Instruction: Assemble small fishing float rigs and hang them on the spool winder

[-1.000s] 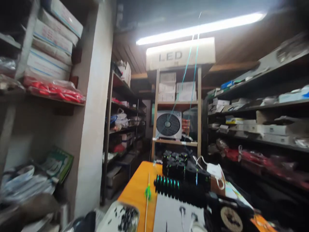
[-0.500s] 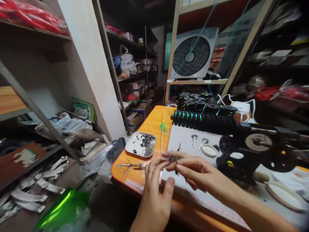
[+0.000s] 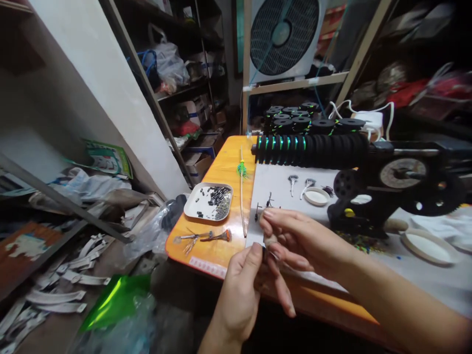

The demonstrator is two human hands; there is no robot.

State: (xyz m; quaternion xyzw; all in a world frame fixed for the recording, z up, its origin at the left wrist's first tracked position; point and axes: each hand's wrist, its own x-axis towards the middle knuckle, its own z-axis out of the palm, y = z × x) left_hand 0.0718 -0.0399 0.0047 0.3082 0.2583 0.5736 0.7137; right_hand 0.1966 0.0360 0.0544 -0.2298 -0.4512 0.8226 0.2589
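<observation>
At the table's front edge my left hand (image 3: 241, 290) is closed, thumb pressed against the fingers. A small dark piece shows at its thumb tip, too hidden to name. My right hand (image 3: 295, 238) meets it there, thumb and fingers bent together at the same spot; what they pinch is mostly covered. Just beyond the right fingertips, small dark wire-like pieces (image 3: 270, 199) lie on the white sheet (image 3: 275, 179). Left of the hands is a white tray (image 3: 190, 209) of short black pieces and tiny grey bits. A pale rod (image 3: 242, 206) with a green tuft lies beside it.
Thin tools (image 3: 216, 236) lie at the table's left front. A black machine (image 3: 376, 196) with a ribbed roller (image 3: 313, 149) fills the right side. Black spools (image 3: 295, 118) stand behind it. Round shallow dishes (image 3: 317, 196) and two tufted pieces (image 3: 292, 184) sit on the sheet.
The view has tilted downward. My hands have come closer together, and the left thumb is now pressed to its fingers. The dark wire-like piece beside the right fingers now lies on the sheet.
</observation>
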